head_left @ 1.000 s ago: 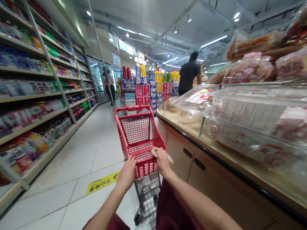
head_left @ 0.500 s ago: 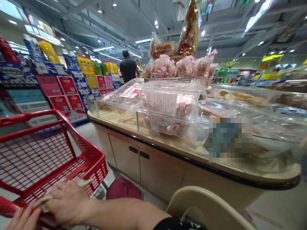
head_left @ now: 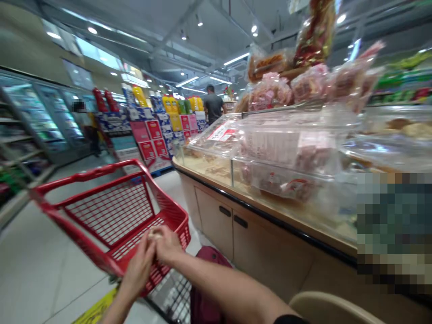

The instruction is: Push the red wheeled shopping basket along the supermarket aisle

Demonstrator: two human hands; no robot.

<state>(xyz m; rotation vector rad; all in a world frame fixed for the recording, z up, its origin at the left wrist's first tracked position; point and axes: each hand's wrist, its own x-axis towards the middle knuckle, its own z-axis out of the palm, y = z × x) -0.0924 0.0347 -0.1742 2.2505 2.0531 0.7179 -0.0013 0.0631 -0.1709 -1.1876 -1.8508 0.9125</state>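
Observation:
Over the front of a red shopping cart [head_left: 108, 209], my two hands meet. Fingers of my left hand [head_left: 142, 258] are closed around a crumpled, pale cloth [head_left: 155, 233], only a little of which shows. From the other side, my right hand [head_left: 168, 245] also grips the cloth, its fingers bent and touching the left ones. The cart's red basket with its plastic mesh lies just beneath and beyond both hands. A dark red bag [head_left: 211, 265] is under my right forearm, beside the cart.
A wooden display counter [head_left: 209, 225] with clear plastic bins [head_left: 270, 139] of packaged food stands to the right. A beige curved edge [head_left: 334, 308] shows at the bottom. Stacked drink boxes [head_left: 151, 139] and a person in dark clothes [head_left: 214, 108] are ahead. Glass-door coolers [head_left: 50, 112] line the left.
My view has turned left, so the cart and counter sit further right. Both hands have come together over the cart, with the cloth bunched smaller between them.

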